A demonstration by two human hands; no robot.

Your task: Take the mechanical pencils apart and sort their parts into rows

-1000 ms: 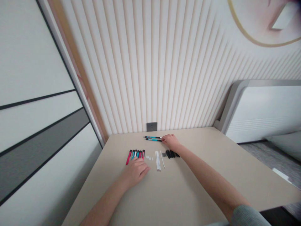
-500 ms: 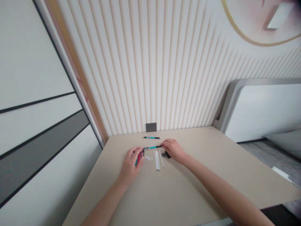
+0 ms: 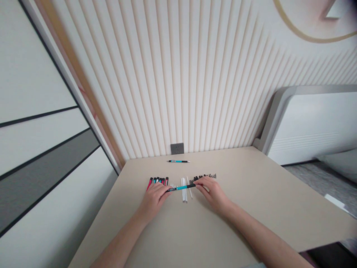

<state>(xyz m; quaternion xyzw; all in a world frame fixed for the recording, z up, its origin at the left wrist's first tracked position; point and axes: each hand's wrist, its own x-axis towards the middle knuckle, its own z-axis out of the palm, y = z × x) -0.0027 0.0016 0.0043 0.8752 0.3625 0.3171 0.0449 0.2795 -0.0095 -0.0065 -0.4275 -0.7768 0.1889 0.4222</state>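
A blue and black pen [image 3: 182, 187] is held level between my two hands above the desk. My left hand [image 3: 154, 196] pinches its clip end, and my right hand [image 3: 211, 190] grips the black end. Beneath the pen lie several white refills [image 3: 184, 196] side by side, with one thinner refill [image 3: 191, 192] just right of them. Behind my left hand is a row of red, blue and black pen barrels [image 3: 157, 180]. Small clear parts [image 3: 173, 185] lie next to them. Dark pen parts [image 3: 205, 176] form a row behind my right hand.
Another blue and black pen [image 3: 178, 161] lies near the back of the beige desk [image 3: 245, 186]. A dark socket [image 3: 177, 148] is on the ribbed wall behind it. A white cabinet stands at the left, a bed headboard [image 3: 312, 123] at the right.
Both hands have brought the pen nearer to me, from behind the refills to over them. My left hand has uncovered the barrels, my right hand the dark parts. The view has shifted slightly.
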